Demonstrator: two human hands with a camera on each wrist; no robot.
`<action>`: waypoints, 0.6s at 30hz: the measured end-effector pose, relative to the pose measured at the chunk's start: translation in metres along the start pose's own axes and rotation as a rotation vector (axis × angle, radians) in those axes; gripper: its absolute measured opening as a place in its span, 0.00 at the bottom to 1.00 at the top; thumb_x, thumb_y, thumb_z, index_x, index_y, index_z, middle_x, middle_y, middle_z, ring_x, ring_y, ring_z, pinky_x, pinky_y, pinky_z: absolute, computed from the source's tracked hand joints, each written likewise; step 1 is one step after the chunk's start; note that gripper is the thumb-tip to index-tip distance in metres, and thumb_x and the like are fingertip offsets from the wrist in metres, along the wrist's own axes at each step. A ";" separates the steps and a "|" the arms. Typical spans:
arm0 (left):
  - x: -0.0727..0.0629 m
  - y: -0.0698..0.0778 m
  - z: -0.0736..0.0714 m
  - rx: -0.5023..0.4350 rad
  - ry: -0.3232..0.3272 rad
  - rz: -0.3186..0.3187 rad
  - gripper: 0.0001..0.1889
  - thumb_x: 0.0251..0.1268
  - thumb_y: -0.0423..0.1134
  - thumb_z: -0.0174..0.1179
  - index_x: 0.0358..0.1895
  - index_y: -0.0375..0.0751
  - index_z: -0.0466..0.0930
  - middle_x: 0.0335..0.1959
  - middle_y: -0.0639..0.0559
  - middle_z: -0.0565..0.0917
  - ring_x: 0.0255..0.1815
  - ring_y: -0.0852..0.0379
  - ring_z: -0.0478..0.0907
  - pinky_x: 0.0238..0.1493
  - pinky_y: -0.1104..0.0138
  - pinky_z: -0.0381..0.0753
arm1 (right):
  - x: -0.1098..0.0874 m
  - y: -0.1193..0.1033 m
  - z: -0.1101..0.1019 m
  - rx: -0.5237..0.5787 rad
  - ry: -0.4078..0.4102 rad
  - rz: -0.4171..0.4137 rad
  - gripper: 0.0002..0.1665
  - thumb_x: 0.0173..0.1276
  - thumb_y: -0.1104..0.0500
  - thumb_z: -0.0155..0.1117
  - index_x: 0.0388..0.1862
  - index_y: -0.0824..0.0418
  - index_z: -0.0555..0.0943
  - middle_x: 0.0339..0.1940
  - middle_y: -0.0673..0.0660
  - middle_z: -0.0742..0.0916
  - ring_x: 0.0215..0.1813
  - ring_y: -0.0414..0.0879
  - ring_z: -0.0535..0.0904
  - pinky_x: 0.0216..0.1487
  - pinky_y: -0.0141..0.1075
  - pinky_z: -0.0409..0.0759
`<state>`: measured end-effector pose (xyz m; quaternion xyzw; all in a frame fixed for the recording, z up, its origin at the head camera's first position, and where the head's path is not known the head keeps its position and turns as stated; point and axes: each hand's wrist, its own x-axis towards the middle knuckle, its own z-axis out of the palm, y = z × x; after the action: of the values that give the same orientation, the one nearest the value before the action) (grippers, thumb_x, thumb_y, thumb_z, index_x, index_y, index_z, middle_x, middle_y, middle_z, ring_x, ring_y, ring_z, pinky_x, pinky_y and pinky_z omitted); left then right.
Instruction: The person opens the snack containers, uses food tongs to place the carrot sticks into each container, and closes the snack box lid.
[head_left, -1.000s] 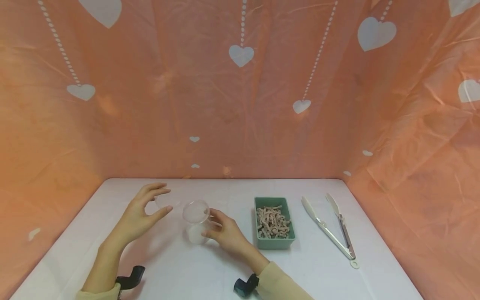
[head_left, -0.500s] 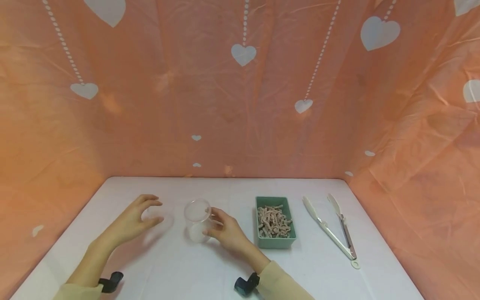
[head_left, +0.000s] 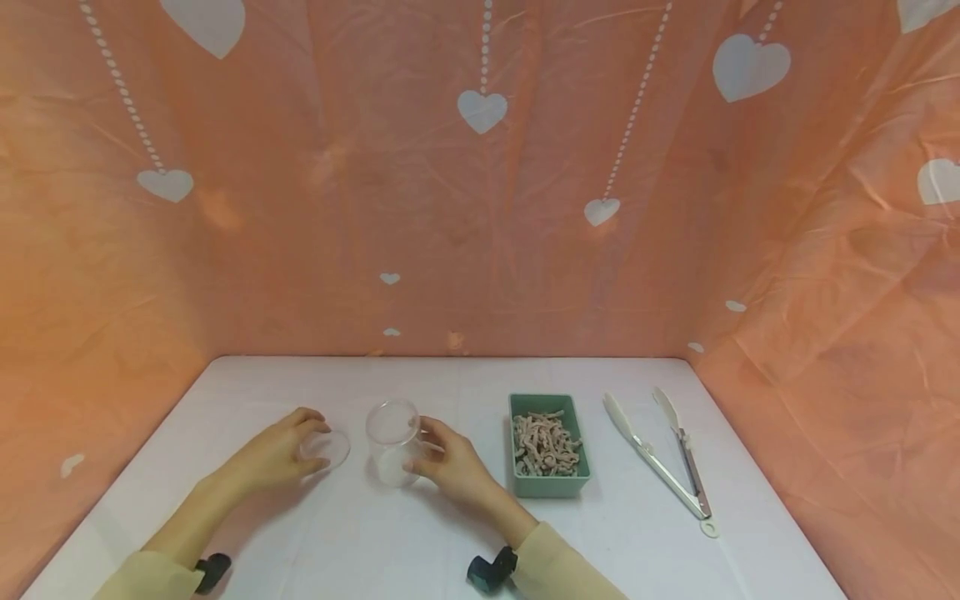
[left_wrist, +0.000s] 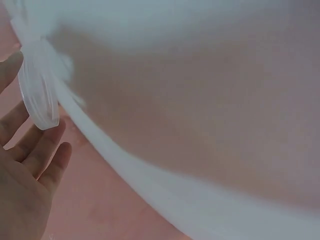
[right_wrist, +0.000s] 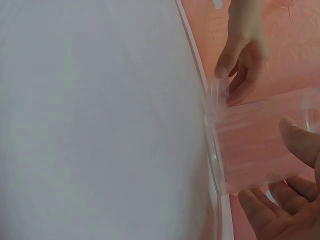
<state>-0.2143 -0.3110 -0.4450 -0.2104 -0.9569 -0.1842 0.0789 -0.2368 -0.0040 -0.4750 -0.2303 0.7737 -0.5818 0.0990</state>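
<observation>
My left hand (head_left: 285, 452) pinches a clear round lid (head_left: 339, 451) by its edge, low over the white table left of the jar. Up close in the left wrist view, the lid (left_wrist: 40, 85) stands between thumb and fingers. A see-through plastic jar (head_left: 392, 458) stands upright and uncovered on the table, and nothing shows inside it. Around its right side curl the fingers and thumb of my right hand (head_left: 459, 472). The right wrist view has the jar (right_wrist: 257, 147) beside the right fingers, with the lid (right_wrist: 218, 97) in the left hand behind it.
To the right of the jar sits a green rectangular box (head_left: 551, 488) filled with brownish twisted strips (head_left: 546, 444). Farther right lie metal tongs (head_left: 667, 475), spread apart. Orange cloth (head_left: 420, 208) with pale hearts encloses the white table (head_left: 420, 550) at the back and sides.
My left hand has carried the lid down and a little left, from beside the jar's top to just over the table. My right hand keeps its hold on the jar.
</observation>
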 end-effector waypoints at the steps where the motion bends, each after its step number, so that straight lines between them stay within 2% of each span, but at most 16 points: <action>1: 0.000 0.000 0.000 0.006 -0.004 0.002 0.25 0.56 0.38 0.78 0.53 0.28 0.82 0.55 0.36 0.80 0.56 0.33 0.82 0.58 0.41 0.82 | 0.000 0.000 0.000 0.001 0.000 0.001 0.38 0.69 0.61 0.74 0.76 0.63 0.70 0.72 0.66 0.79 0.73 0.62 0.74 0.72 0.51 0.75; 9: -0.003 -0.002 0.004 0.032 -0.023 0.022 0.24 0.54 0.37 0.77 0.52 0.29 0.82 0.52 0.39 0.80 0.50 0.37 0.85 0.54 0.44 0.85 | 0.000 -0.001 0.001 0.001 0.005 0.000 0.38 0.69 0.61 0.74 0.75 0.62 0.71 0.72 0.64 0.79 0.73 0.61 0.74 0.73 0.51 0.74; 18: -0.005 0.000 0.003 0.035 -0.096 -0.045 0.25 0.57 0.40 0.76 0.54 0.30 0.80 0.55 0.38 0.79 0.52 0.36 0.84 0.55 0.43 0.84 | 0.000 0.000 0.000 -0.017 0.005 -0.012 0.38 0.69 0.60 0.74 0.75 0.64 0.71 0.71 0.66 0.79 0.72 0.63 0.75 0.72 0.52 0.75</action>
<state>-0.2098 -0.3112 -0.4492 -0.1961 -0.9671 -0.1587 0.0324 -0.2366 -0.0042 -0.4748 -0.2346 0.7776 -0.5762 0.0916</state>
